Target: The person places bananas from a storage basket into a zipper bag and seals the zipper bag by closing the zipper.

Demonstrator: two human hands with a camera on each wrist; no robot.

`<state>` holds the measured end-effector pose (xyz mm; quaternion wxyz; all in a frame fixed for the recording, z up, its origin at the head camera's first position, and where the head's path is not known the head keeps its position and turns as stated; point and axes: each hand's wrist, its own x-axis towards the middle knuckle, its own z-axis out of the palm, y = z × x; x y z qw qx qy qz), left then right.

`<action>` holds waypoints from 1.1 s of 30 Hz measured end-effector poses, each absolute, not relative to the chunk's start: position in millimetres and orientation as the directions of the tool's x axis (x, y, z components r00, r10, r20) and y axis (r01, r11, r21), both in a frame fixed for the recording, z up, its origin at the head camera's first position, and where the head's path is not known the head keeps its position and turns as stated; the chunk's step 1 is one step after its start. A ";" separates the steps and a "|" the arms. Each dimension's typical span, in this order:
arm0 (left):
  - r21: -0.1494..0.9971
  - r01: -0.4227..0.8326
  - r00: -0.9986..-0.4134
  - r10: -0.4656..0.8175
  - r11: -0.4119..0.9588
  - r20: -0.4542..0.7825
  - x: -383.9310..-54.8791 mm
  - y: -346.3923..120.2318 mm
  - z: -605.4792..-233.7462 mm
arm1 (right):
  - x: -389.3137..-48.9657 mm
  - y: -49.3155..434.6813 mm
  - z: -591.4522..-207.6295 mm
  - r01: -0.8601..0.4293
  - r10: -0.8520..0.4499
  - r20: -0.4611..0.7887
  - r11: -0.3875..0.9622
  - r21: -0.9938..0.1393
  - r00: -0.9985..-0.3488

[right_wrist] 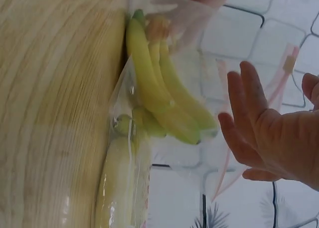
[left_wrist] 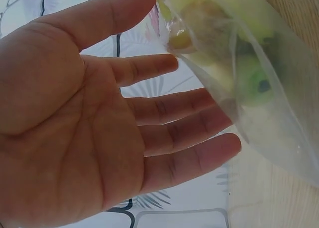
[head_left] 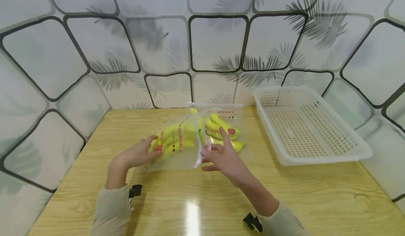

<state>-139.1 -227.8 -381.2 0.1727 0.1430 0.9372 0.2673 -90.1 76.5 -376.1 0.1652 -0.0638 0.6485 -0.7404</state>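
Observation:
A clear zip bag (head_left: 164,164) with pink print holds yellow toy-like bananas (right_wrist: 149,63) and lies on the left. Its zip strip (head_left: 199,137) faces right and overlaps a second zip bag (head_left: 246,125), which also contains bananas (head_left: 218,120). My left hand (head_left: 135,154) touches the first bag's left end with thumb and fingers; in the left wrist view the fingers are nearly straight against the plastic. Beside the zip strip is my right hand (head_left: 226,160), its fingers spread and the index raised. The right wrist view shows these fingers (right_wrist: 254,91) loosely extended, gripping nothing.
A white perforated plastic basket (head_left: 278,150) stands on the right of the wooden table (head_left: 177,201). A patterned curtain-like wall (head_left: 218,43) closes off the back and both sides. Small black mounts are at both sleeves.

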 end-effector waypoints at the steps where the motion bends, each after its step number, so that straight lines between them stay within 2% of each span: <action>1: 0.554 0.173 -0.899 0.360 0.814 -0.249 -140.1 -227.7 -381.5 | -86.8 72.6 -376.5 0.153 -0.315 -0.108 -0.119 -0.981 -0.943; 9: 0.566 0.167 -0.893 0.366 0.808 -0.260 -142.7 -228.4 -386.3 | -77.2 59.1 -380.4 0.107 -0.255 -0.064 -0.160 -0.981 -0.965; 16: 0.553 0.192 -0.897 0.373 0.811 -0.236 -141.9 -229.9 -386.8 | -84.8 67.0 -379.2 0.074 -0.233 -0.048 -0.107 -0.991 -0.971; 22: 0.556 0.178 -0.899 0.364 0.812 -0.244 -144.3 -227.8 -386.3 | -92.0 76.6 -377.0 0.104 -0.224 -0.076 -0.118 -0.988 -0.972; 26: 0.586 0.173 -0.896 0.373 0.791 -0.239 -148.1 -226.5 -390.1 | -93.6 76.4 -378.5 0.118 -0.187 -0.085 -0.170 -0.978 -0.979; 33: 0.667 0.170 -0.879 0.418 0.725 -0.230 -152.4 -225.9 -395.3 | -99.3 73.5 -382.6 0.109 -0.003 -0.113 -0.312 -0.944 -0.994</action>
